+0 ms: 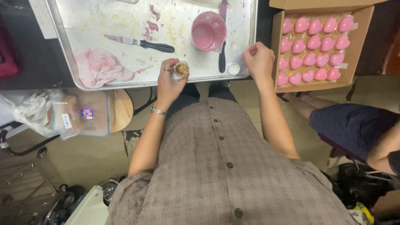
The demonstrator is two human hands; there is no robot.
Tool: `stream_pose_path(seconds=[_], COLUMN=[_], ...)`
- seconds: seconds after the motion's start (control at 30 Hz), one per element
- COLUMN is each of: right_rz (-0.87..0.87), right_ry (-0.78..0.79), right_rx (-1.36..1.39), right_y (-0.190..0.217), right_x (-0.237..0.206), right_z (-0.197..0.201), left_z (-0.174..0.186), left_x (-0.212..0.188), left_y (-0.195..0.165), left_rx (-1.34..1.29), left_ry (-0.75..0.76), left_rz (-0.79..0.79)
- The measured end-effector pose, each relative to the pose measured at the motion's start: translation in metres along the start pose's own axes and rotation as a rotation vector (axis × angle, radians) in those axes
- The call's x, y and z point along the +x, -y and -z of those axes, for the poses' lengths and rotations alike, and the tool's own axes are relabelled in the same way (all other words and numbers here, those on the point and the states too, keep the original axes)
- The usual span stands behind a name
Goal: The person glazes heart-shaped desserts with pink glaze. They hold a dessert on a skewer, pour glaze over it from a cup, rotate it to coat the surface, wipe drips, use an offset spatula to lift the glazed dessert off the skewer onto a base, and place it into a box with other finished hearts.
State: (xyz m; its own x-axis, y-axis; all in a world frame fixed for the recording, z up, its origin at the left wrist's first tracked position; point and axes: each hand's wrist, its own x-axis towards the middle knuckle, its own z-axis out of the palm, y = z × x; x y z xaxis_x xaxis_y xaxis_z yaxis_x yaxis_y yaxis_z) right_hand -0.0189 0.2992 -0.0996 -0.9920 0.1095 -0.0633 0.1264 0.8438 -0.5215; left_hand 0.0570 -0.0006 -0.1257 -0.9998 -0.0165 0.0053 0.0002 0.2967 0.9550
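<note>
The left hand holds a small clear jar of gold flakes, its grip pinched round the jar's wall just over the near rim of the metal tray on the bench. The right hand hovers at the tray's right corner, fingers pressed together as if pinching something small (what, if anything, cannot be told). Just to its right, an open cardboard box holds rows of pink heart-shaped pieces. On the tray lie a black-handled palette knife, a pink-stained cloth, a pink cup and a small white lid. Judgement: the step in hand appears to be garnishing, flakes carried from jar to hearts. The next move calls for a light, steady pinch and exact placement on one heart, without smudging its neighbours.
</note>
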Motion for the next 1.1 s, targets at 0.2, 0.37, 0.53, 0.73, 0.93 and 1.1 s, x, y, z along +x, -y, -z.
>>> stream_pose_path(seconds=[0.2,0.37,0.53,0.73,0.93,1.1], right_rz=[-0.104,0.111,0.434,0.341,0.115,0.105], right_ry=[-0.1,-0.07,0.237,0.811,1.004,1.047], right_rx=[0.942,0.924,0.812,0.845,0.901,0.864], right_y=[-0.017,0.01,0.096,0.184,0.21,0.227], right_x=[-0.019,-0.042,-0.076,-0.083,-0.069,-0.063], right_z=[0.011,0.043,0.031,-0.056,-0.132,-0.149], left_z=[0.005,0.055,0.143,0.196,0.197,0.202], left_x=[-0.003,-0.028,-0.05,-0.021,0.019,0.008], left_y=[-0.003,0.005,0.027,0.038,0.027,0.017], left_rx=[0.142,0.507,0.803,0.894,0.877,0.311], left_ry=[-0.017,-0.245,-0.643,-0.603,-0.458,-0.563], left_rz=[-0.033,-0.048,0.215,0.208,0.23,0.263])
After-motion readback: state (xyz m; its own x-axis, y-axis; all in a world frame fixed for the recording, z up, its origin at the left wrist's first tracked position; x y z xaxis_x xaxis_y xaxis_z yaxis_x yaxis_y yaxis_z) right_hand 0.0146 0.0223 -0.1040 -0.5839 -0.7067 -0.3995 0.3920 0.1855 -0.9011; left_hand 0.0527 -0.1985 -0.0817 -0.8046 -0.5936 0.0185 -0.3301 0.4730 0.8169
